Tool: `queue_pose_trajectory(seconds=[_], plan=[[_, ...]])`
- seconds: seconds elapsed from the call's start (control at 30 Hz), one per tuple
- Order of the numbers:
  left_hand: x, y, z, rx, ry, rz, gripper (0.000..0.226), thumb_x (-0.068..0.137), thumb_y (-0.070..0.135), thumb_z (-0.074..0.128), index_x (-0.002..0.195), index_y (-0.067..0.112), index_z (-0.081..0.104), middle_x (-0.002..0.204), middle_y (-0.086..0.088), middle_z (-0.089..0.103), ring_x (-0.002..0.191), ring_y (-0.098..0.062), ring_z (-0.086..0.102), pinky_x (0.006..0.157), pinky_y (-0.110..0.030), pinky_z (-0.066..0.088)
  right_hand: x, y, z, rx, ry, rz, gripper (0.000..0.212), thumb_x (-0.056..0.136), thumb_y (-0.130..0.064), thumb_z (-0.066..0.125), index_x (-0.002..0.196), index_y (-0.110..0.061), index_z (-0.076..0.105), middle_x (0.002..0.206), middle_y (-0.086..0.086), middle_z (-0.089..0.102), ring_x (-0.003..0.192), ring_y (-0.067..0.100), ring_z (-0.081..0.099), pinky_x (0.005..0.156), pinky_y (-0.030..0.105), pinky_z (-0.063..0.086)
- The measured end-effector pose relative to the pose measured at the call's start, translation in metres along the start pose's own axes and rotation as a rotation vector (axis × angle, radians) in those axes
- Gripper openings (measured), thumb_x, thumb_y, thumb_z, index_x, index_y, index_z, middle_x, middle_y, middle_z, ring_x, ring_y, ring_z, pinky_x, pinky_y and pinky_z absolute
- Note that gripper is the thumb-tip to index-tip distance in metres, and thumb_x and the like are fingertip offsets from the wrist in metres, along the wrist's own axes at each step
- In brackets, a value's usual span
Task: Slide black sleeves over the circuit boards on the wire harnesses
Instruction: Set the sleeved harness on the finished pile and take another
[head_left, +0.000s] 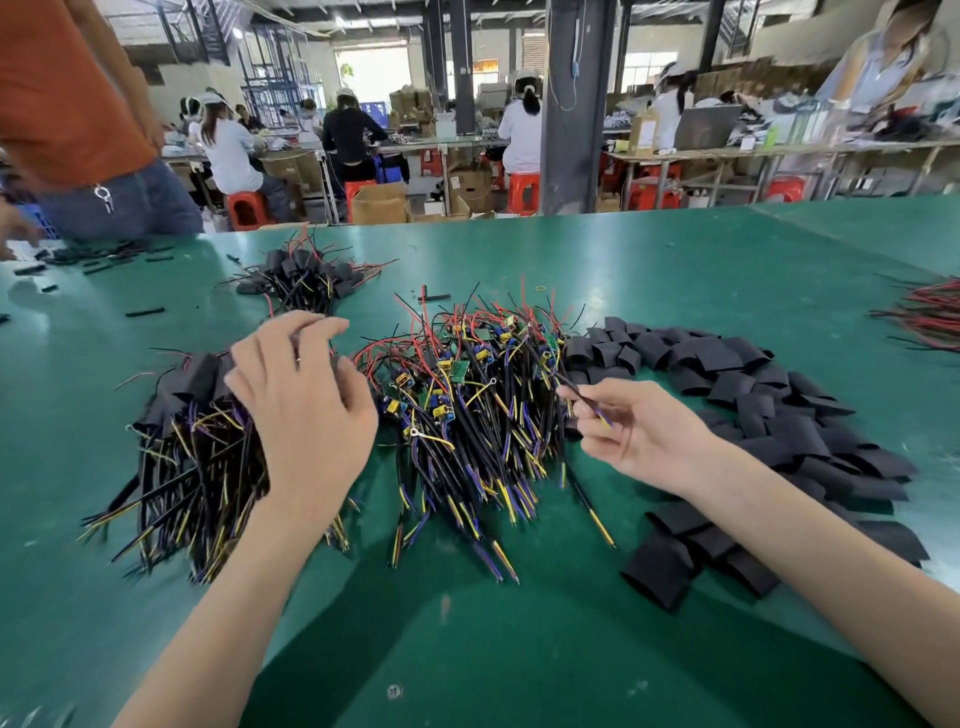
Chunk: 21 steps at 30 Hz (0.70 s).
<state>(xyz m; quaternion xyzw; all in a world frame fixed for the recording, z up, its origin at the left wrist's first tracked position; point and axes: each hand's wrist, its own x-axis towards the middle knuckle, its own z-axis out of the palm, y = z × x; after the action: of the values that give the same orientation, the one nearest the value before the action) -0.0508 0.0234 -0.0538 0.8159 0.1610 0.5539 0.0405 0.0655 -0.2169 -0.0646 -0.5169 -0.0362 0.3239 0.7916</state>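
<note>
A heap of unsleeved wire harnesses (467, 395) with small green circuit boards lies in the middle of the green table (675, 270). Loose flat black sleeves (753, 405) spread out to its right. On the left lies a pile of sleeved harnesses (192, 431). My left hand (301, 410) hovers over that left pile, fingers loosely spread, holding nothing that I can see. My right hand (634, 431) pinches the black cable of one harness (587, 397) whose far end still lies in the middle heap.
A second pile of sleeved harnesses (306, 278) lies farther back. Thin black tube pieces (104, 257) are scattered at the back left, near a standing person in an orange shirt (67, 104). Red and black wires (930, 317) lie at the right edge.
</note>
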Motion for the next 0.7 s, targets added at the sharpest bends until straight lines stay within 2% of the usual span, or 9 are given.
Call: queue_pose_trajectory(seconds=[0.07, 0.17, 0.27, 0.37, 0.43, 0.5, 0.57, 0.63, 0.7], plan=[[-0.005, 0.007, 0.001, -0.060, -0.020, 0.017, 0.028, 0.078, 0.006, 0.054, 0.104, 0.011, 0.063, 0.110, -0.011, 0.056, 0.101, -0.026, 0.038, 0.080, -0.037, 0.027, -0.003, -0.003, 0.000, 0.100, -0.103, -0.002, 0.015, 0.083, -0.005, 0.043, 0.092, -0.001, 0.054, 0.058, 0.003, 0.040, 0.037, 0.009, 0.024, 0.042, 0.020, 0.016], [-0.008, 0.012, 0.003, -0.179, -0.039, 0.055, 0.025, 0.078, -0.003, 0.055, 0.099, 0.008, 0.065, 0.102, -0.012, 0.057, 0.095, -0.027, 0.042, 0.085, -0.029, 0.026, -0.008, -0.006, 0.002, 0.102, -0.260, -0.039, 0.031, 0.073, -0.005, 0.037, 0.101, -0.005, 0.050, 0.050, 0.003, 0.037, 0.037, 0.012, 0.015, 0.045, 0.024, 0.012], [-0.011, 0.018, 0.004, -0.344, -0.135, 0.013, 0.023, 0.081, -0.008, 0.053, 0.096, 0.005, 0.065, 0.095, -0.008, 0.056, 0.086, -0.024, 0.050, 0.083, -0.029, 0.037, -0.010, -0.007, 0.004, 0.072, -0.357, -0.042, 0.044, 0.069, -0.003, 0.038, 0.111, -0.007, 0.050, 0.049, 0.006, 0.039, 0.039, 0.015, 0.012, 0.046, 0.026, 0.012], [-0.013, 0.027, 0.002, -0.607, -0.337, -0.208, 0.020, 0.091, -0.003, 0.051, 0.093, 0.010, 0.066, 0.088, -0.003, 0.066, 0.075, -0.015, 0.057, 0.073, -0.022, 0.045, -0.014, -0.005, 0.007, -0.009, -0.446, 0.005, 0.057, 0.075, 0.001, 0.034, 0.130, -0.005, 0.046, 0.053, 0.010, 0.044, 0.041, 0.017, 0.015, 0.041, 0.023, 0.024], [-0.014, 0.036, 0.002, -0.853, -0.545, -0.465, 0.019, 0.098, 0.007, 0.046, 0.100, 0.006, 0.065, 0.092, -0.007, 0.071, 0.078, -0.015, 0.064, 0.072, -0.023, 0.052, -0.019, 0.000, 0.012, -0.071, -0.554, 0.030, 0.063, 0.074, 0.004, 0.037, 0.136, -0.006, 0.040, 0.056, 0.012, 0.048, 0.037, 0.014, 0.029, 0.042, 0.022, 0.031], [-0.012, 0.042, 0.003, -1.120, -0.691, -0.773, 0.028, 0.101, 0.020, 0.042, 0.106, -0.001, 0.060, 0.093, -0.015, 0.071, 0.081, -0.024, 0.067, 0.075, -0.027, 0.057, -0.024, 0.007, 0.017, -0.157, -0.673, 0.048, 0.067, 0.074, 0.005, 0.038, 0.139, -0.009, 0.036, 0.057, 0.013, 0.052, 0.036, 0.013, 0.042, 0.043, 0.021, 0.035], [-0.011, 0.044, 0.004, -1.375, -0.753, -0.988, 0.035, 0.101, 0.025, 0.039, 0.105, -0.005, 0.057, 0.091, -0.018, 0.071, 0.079, -0.026, 0.070, 0.074, -0.032, 0.059, -0.028, 0.012, 0.022, -0.256, -0.800, 0.105, 0.066, 0.076, 0.006, 0.039, 0.140, -0.011, 0.032, 0.060, 0.013, 0.057, 0.036, 0.014, 0.049, 0.041, 0.020, 0.039], [-0.011, 0.041, 0.004, -1.511, -0.760, -1.063, 0.036, 0.101, 0.020, 0.039, 0.103, -0.010, 0.056, 0.094, -0.020, 0.071, 0.078, -0.025, 0.070, 0.068, -0.030, 0.059, -0.032, 0.015, 0.025, -0.325, -0.939, 0.203, 0.066, 0.079, 0.010, 0.038, 0.140, -0.013, 0.030, 0.066, 0.013, 0.062, 0.037, 0.014, 0.054, 0.040, 0.019, 0.045], [-0.008, 0.036, 0.004, -1.559, -0.733, -1.104, 0.027, 0.100, 0.009, 0.039, 0.103, -0.011, 0.058, 0.087, -0.017, 0.071, 0.071, -0.021, 0.069, 0.063, -0.024, 0.057, -0.036, 0.019, 0.028, -0.389, -1.042, 0.284, 0.067, 0.082, 0.011, 0.038, 0.142, -0.014, 0.024, 0.073, 0.013, 0.066, 0.043, 0.015, 0.060, 0.043, 0.020, 0.048]])
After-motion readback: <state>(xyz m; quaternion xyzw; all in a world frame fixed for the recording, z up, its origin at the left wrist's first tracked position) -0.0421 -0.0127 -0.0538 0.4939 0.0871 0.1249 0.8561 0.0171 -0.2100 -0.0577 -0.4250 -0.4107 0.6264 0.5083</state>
